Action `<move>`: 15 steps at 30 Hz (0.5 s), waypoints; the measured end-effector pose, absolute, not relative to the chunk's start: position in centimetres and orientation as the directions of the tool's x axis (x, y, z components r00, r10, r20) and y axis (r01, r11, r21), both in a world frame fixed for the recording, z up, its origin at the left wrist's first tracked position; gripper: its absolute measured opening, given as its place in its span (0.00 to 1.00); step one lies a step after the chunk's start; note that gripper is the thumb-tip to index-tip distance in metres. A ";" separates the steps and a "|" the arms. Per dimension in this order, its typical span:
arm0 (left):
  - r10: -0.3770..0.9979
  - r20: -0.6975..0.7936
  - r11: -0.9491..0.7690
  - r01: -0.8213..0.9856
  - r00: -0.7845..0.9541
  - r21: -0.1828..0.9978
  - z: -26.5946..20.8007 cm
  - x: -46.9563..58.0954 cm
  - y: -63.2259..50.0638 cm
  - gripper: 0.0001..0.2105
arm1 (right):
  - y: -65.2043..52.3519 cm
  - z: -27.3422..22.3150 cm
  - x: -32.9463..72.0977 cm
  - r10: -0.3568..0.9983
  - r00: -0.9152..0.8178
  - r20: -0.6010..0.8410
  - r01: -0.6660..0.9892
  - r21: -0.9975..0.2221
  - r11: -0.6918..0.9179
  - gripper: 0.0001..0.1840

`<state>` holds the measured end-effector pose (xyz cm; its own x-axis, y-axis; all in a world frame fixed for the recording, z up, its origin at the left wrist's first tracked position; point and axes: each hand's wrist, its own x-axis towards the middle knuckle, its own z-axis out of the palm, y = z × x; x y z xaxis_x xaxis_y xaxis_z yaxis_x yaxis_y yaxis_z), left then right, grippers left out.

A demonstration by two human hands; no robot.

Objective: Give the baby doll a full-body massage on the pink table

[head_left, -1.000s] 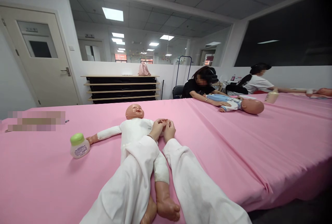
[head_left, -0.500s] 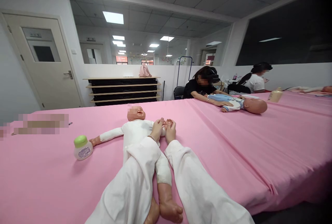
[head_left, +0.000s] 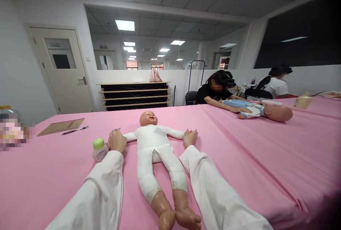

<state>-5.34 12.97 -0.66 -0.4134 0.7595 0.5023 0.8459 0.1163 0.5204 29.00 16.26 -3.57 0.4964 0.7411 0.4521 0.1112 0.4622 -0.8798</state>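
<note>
1. Baby doll point(head_left: 151, 141) lies on its back between the white sleeves point(head_left: 93, 187), feet toward the person, arms spread and head farthest away.
2. Left hand point(head_left: 117, 141) is curled closed over the doll's hand on that side; the fingertips are hidden.
3. Right hand point(head_left: 190, 138) grips the doll's other hand, its small fingers showing between the person's.
4. Green-capped jar point(head_left: 100, 151) stands upright just beside the left hand, on the outer side, so room is tight there; whether it touches the doll's fingers is hard to tell.
5. Pink cloth point(head_left: 239, 173) stretches widely to the right of the right hand, creased along its length, down to the table's edge at lower right.
6. Pen point(head_left: 75, 130) and brown notebook point(head_left: 60, 127) lie beyond the left hand, well apart from it, near the far edge.
7. That far edge runs just behind the doll's head.
8. Second doll point(head_left: 278, 112) lies at far right under a co-worker's point(head_left: 205, 95) arm, with a beige bottle point(head_left: 302, 102) upright beyond its head.
9. Pink backpack point(head_left: 155, 76) sits on the shelf point(head_left: 135, 95) against the back wall.
</note>
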 end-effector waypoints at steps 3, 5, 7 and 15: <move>0.743 0.533 0.201 0.895 -0.404 0.399 -2.5 -6.1 13.0 0.21 | 16.6 -3.9 29.1 0.667 0.639 0.383 0.199 -0.920 0.338 0.22; 0.719 0.538 0.246 0.885 -0.439 0.394 -3.0 -5.9 13.1 0.20 | 16.9 -4.2 29.4 0.582 0.735 0.347 0.291 -0.937 0.191 0.25; 0.693 0.516 0.290 0.850 -0.504 0.440 -3.2 -5.7 13.2 0.19 | 17.2 -4.4 29.5 0.522 0.768 0.371 0.384 -0.919 0.088 0.26; 0.643 0.341 0.321 0.646 -0.686 0.693 -3.0 -6.4 12.6 0.22 | 16.4 -4.0 28.0 0.517 0.595 0.615 0.644 -0.750 0.151 0.22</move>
<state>-6.42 12.61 -2.98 -0.6856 0.6431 0.3410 0.6456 0.3207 0.6931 27.99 16.39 -3.99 0.5951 0.5168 0.6155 0.6444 0.1509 -0.7497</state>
